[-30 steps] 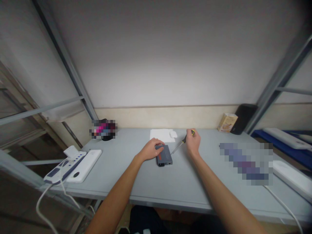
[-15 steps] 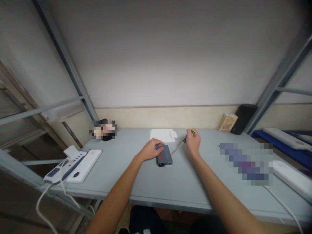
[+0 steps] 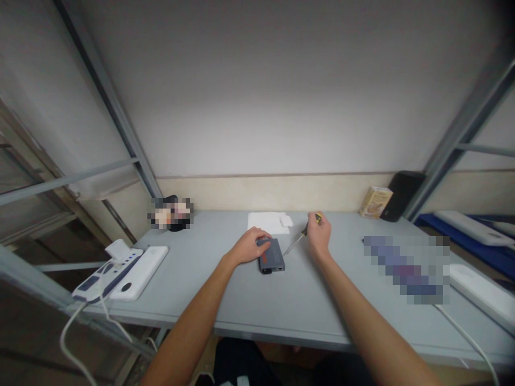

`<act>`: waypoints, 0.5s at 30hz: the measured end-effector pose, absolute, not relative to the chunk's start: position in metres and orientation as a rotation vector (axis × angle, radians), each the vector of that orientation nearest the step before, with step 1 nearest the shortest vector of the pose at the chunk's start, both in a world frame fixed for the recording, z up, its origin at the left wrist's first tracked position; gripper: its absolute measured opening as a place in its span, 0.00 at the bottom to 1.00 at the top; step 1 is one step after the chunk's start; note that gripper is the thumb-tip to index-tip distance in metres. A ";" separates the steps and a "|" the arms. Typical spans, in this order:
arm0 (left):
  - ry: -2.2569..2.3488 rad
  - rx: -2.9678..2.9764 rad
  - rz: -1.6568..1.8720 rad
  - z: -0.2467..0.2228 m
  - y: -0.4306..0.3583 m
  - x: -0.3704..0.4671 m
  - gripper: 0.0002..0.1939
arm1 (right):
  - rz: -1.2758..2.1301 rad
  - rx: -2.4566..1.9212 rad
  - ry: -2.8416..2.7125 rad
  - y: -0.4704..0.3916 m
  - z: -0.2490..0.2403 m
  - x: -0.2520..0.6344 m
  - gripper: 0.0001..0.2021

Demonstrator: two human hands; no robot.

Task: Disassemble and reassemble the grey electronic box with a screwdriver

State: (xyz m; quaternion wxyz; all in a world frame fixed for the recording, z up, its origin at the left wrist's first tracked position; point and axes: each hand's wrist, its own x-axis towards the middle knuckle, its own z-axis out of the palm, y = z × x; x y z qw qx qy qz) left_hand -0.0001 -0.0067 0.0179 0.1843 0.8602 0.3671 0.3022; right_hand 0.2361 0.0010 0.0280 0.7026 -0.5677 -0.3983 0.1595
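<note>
A small dark grey network media converter [image 3: 274,254] with red lettering lies on the desk, its ports facing me. My left hand [image 3: 251,246] grips its left and far side, thumb on the top face, the other fingertips partly hidden. In my right hand [image 3: 319,234] is a screwdriver [image 3: 298,242] with a black and yellow handle, held in a closed fist. The metal shaft slants down to the left, and its tip is close to the converter's right side; whether they touch I cannot tell.
White paper [image 3: 265,222] and a small white object [image 3: 286,221] lie behind the converter. At left are a power strip [image 3: 108,272] and a white slab-shaped device [image 3: 140,272]. A yellowish box [image 3: 375,202] and a black case [image 3: 403,195] stand back right. A cable [image 3: 466,335] crosses the right side.
Almost nothing differs. Both hands keep their grips and places, and the screwdriver tip stays by the converter's right side. The view has shifted very slightly.
</note>
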 end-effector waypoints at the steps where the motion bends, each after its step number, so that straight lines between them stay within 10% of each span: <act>1: 1.036 2.428 0.852 0.018 -0.007 0.000 0.10 | 0.355 -1.262 -0.890 0.001 0.028 0.236 0.10; 15: 1.027 2.448 0.863 0.016 -0.006 0.000 0.10 | 0.353 -1.286 -0.988 -0.002 0.030 0.236 0.11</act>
